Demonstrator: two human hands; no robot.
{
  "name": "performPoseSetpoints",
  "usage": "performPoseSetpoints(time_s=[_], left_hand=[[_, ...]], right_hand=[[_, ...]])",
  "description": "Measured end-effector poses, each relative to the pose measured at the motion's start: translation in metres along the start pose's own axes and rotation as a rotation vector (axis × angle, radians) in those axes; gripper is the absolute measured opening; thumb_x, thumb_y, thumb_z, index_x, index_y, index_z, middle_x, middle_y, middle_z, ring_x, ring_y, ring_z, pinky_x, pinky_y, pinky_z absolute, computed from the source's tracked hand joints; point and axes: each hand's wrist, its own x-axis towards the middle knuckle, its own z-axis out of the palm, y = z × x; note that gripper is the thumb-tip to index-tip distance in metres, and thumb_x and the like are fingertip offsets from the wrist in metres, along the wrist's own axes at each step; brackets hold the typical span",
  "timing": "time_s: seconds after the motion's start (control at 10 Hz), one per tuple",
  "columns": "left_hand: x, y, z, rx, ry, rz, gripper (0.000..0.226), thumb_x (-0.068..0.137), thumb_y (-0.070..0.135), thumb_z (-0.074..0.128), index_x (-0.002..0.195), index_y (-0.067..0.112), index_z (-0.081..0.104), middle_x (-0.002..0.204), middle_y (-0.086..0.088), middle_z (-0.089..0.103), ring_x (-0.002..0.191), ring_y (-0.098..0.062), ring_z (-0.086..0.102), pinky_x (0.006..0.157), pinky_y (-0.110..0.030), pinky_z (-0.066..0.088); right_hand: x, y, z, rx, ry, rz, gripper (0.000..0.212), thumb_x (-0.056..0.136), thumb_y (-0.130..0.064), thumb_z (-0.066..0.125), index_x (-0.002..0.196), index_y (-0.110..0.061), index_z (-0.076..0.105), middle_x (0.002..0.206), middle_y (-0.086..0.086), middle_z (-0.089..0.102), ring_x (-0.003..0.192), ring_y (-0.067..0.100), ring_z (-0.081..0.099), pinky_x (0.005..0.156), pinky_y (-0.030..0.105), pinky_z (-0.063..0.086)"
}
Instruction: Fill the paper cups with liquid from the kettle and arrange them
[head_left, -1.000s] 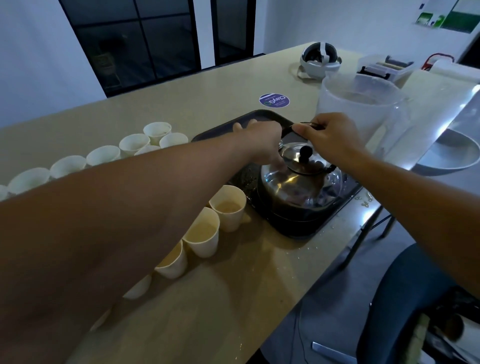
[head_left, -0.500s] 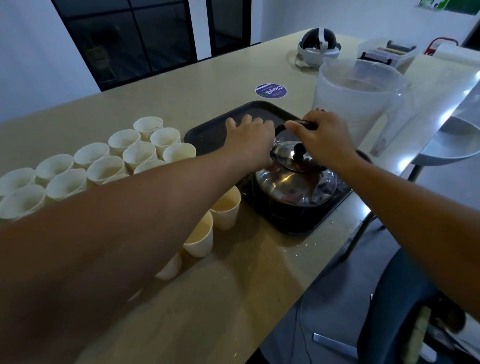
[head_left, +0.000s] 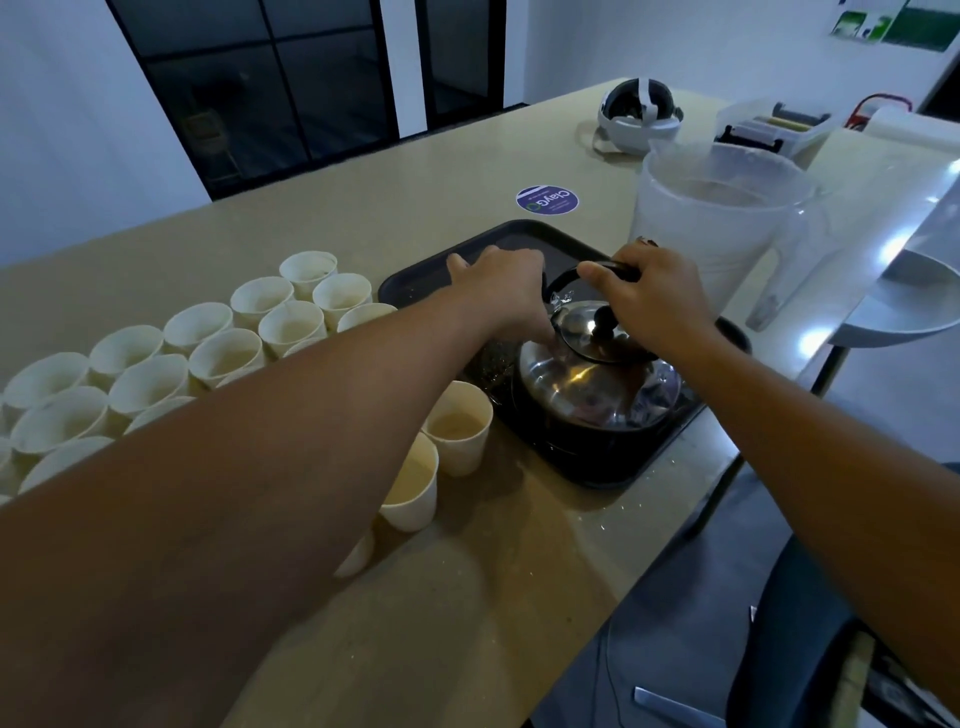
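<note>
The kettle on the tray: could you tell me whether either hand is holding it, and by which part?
The right hand grips the kettle by its black handle, at the top of the arch. The left hand reaches beside the lid; whether it holds anything cannot be told.

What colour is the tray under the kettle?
Black; the tray shows best in the head view.

- Office break area: long beige counter (head_left: 363, 218), VR headset (head_left: 638, 117) far beyond right hand (head_left: 657, 301).
- Office chair (head_left: 795, 670) below right forearm; wall posters (head_left: 893, 23).
</note>
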Motion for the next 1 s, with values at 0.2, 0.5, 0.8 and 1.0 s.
performPoseSetpoints(time_s=[0.2, 0.5, 0.8, 1.0], left_hand=[[-0.001, 0.004, 0.000, -0.058, -0.008, -0.034, 0.072, 0.073, 0.041, 0.076, 0.135, 0.022, 0.046, 0.125, 0.002, 0.058, 0.128, -0.026, 0.043, 0.109, -0.054, 0.024], [-0.007, -0.006, -0.003, -0.242, -0.163, -0.063, 0.092, 0.066, 0.043, 0.071, 0.146, 0.017, 0.034, 0.138, -0.006, 0.053, 0.131, -0.031, 0.045, 0.112, -0.061, 0.025], [-0.022, -0.025, 0.005, -0.357, -0.141, 0.091, 0.104, 0.084, 0.024, 0.073, 0.159, 0.030, 0.001, 0.155, -0.006, 0.040, 0.129, -0.024, 0.053, 0.105, -0.042, 0.046], [-0.061, -0.038, -0.011, -0.098, -0.014, 0.203, 0.030, 0.090, 0.029, 0.059, 0.120, 0.027, 0.064, 0.108, 0.008, 0.064, 0.099, -0.016, 0.061, 0.087, -0.043, 0.055]], right_hand=[[0.000, -0.003, -0.003, 0.014, -0.006, 0.005, 0.038, 0.093, -0.046, 0.068, 0.062, -0.029, 0.052, 0.062, -0.007, 0.051, 0.059, 0.005, 0.047, 0.055, 0.022, 0.032], [0.000, -0.002, -0.001, 0.006, 0.013, 0.002, 0.037, 0.092, -0.047, 0.067, 0.063, -0.031, 0.053, 0.063, -0.005, 0.053, 0.060, 0.009, 0.049, 0.055, 0.026, 0.033], [-0.007, -0.007, 0.001, -0.168, -0.021, 0.025, 0.040, 0.097, -0.060, 0.050, 0.101, -0.022, 0.062, 0.087, -0.001, 0.060, 0.085, 0.020, 0.058, 0.065, 0.029, 0.038], [-0.014, -0.049, 0.001, -0.231, 0.004, -0.181, 0.052, 0.096, -0.061, 0.048, 0.138, -0.030, 0.050, 0.140, 0.007, 0.048, 0.134, 0.031, 0.033, 0.107, 0.049, 0.029]])
